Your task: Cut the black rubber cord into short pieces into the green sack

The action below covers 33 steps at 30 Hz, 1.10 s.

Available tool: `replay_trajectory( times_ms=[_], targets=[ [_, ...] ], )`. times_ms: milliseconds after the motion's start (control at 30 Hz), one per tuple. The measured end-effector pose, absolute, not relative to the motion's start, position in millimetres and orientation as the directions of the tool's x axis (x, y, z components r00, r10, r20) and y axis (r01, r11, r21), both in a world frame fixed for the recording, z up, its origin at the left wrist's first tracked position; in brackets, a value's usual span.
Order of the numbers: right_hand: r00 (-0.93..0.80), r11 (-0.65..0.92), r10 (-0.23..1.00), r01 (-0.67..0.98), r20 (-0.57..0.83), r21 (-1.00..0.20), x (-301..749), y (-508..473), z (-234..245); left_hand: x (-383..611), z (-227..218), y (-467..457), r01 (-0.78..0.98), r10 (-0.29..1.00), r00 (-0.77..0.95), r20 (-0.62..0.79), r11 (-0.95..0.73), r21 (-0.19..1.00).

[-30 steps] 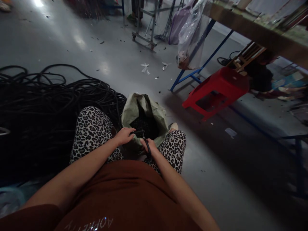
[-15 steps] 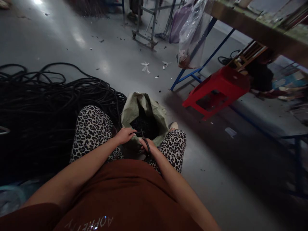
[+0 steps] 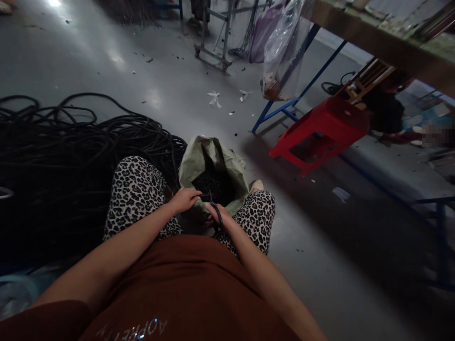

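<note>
I sit with a pale green sack [image 3: 199, 161] between my knees; small black pieces fill its dark mouth. My left hand [image 3: 184, 199] is closed on the end of a thin black cord [image 3: 203, 194] just above the sack's near rim. My right hand [image 3: 217, 215] is closed round black-handled scissors [image 3: 215, 211], whose blades point up at the cord. The two hands are a few centimetres apart over the sack opening.
A big heap of black cable [image 3: 60, 161] lies on the floor to my left. A red plastic stool [image 3: 320, 135] lies tipped at the right, under a blue-legged table [image 3: 373, 42]. Plastic bags [image 3: 280, 52] hang from the table. Scraps dot the grey floor.
Both hands stay in place over the sack; the right hand with the scissors has shifted very slightly. The view has barely moved.
</note>
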State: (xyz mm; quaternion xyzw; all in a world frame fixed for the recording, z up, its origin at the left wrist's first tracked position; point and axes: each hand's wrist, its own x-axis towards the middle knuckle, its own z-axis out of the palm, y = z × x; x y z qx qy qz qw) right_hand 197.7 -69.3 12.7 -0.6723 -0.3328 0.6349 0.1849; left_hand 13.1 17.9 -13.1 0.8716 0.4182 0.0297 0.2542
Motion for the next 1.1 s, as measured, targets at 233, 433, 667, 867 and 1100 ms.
replay_trajectory(
  times_ms=[233,433,667,867,1100],
  targets=[
    [-0.058,-0.705,0.677,0.233,-0.733,-0.67,198,-67,10,12,-15,18,0.703,0.715,0.677,-0.176,-0.558,0.44],
    [-0.059,-0.682,0.695,0.26,-0.716,-0.684,199,-68,13,13,-9,18,0.701,0.702,0.686,-0.19,-0.567,0.433],
    [0.0,-0.656,0.724,0.306,-0.69,-0.689,200,-71,6,16,-13,18,0.707,0.725,0.663,-0.185,-0.527,0.472],
    [0.057,-0.674,0.717,0.313,-0.695,-0.669,200,-71,1,20,-13,16,0.71,0.731,0.656,-0.185,-0.516,0.479],
    [0.095,-0.709,0.696,0.24,-0.711,-0.663,199,-73,-4,17,-14,17,0.693,0.726,0.667,-0.167,-0.521,0.499]
  ],
)
